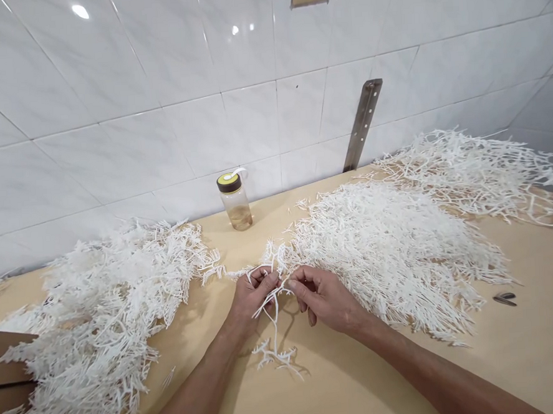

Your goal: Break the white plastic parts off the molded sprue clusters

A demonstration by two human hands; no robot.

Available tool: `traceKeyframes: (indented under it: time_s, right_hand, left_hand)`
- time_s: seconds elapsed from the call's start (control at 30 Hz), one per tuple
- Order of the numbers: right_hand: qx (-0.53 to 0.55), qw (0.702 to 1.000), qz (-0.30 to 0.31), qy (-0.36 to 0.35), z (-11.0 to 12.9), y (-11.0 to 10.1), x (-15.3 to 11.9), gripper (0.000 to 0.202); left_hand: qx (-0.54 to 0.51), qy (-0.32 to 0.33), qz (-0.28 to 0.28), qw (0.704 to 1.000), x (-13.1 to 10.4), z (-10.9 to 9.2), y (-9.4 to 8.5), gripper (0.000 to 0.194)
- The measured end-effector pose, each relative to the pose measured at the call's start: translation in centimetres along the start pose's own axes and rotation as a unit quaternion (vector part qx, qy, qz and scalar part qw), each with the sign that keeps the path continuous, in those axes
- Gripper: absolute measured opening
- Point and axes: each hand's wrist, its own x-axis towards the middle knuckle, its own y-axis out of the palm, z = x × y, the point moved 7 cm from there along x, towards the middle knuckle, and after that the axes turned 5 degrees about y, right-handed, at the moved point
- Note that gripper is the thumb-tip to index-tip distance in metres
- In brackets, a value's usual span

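White branched piece (274,319) between both hands (259,290).

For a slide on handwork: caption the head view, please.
Left hand and right hand finger a branched white sprig between white heaps, a lidded bottle beyond.

Your worktop (343,378), left to right

The left heap (108,292) fills your left side, with the box (8,373) beside it at the left. Across from it, the right heap (391,250) reaches from near the far edge towards you. Behind and right of that, the back heap (480,169) sits by the far right corner. The bottle (236,203) stands near the far edge, between the left and right heaps. Further right, the strip (363,125) rises against the wall (247,115). The clippers (504,299) lie right of the right heap's near end. The sprig (275,326) is in your hands, between both heaps.
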Motion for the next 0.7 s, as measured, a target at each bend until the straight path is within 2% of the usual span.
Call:
traceKeyframes:
  time_s: [0.2, 0.43, 0.6, 0.7]
  right_hand:
    - [0.034, 0.999, 0.037, 0.011, -0.1, 1.1, -0.5, 0.038]
    - [0.150, 0.985, 0.075, 0.045, 0.3, 1.3, -0.7, 0.041]
    - [0.074, 0.986, 0.148, 0.014, 0.9, 2.8, -1.7, 0.035]
    - [0.040, 0.986, 0.161, -0.004, 0.9, 3.4, -2.0, 0.039]
  left_hand:
    - [-0.011, 0.028, -0.046, 0.998, 0.2, 0.7, -0.3, 0.031]
    - [0.021, 0.051, 0.004, 0.998, -0.1, 0.1, 0.9, 0.027]
    - [0.012, 0.032, -0.046, 0.998, 0.0, -0.1, 0.2, 0.030]
    - [-0.025, -0.008, -0.029, 0.999, 0.0, 0.4, 0.3, 0.032]
